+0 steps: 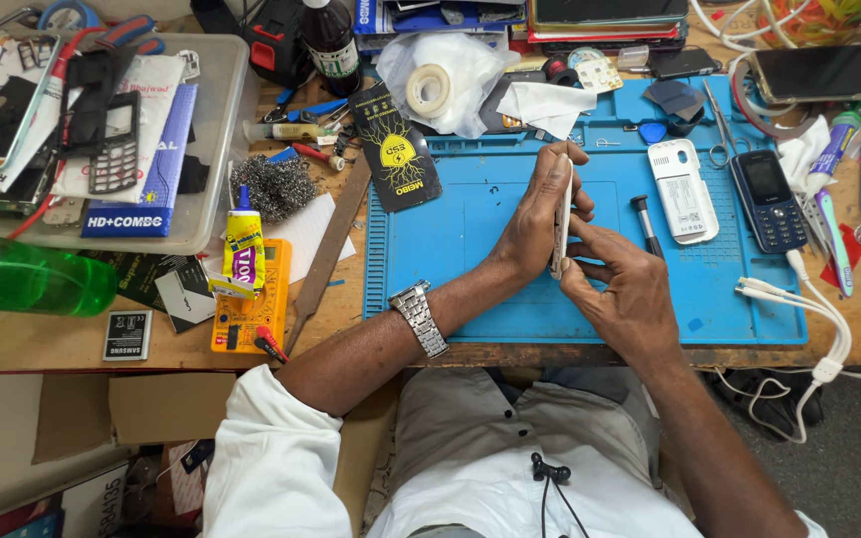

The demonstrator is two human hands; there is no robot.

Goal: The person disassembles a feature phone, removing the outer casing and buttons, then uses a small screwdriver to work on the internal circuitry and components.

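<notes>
Your left hand [538,214] and right hand [621,289] grip 1 thin white phone [561,221] edge-on above the blue mat [470,249]; fingers of both clamp its sides; a dark keypad phone [767,199] lies well apart.

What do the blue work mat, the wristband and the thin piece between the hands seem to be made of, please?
Blue work mat: probably silicone or rubber, matte, with moulded ridges. Wristband: metal, shiny silver links. Thin white piece, held edge-on by left hand and right hand: likely plastic, though the view leaves this open.
</notes>
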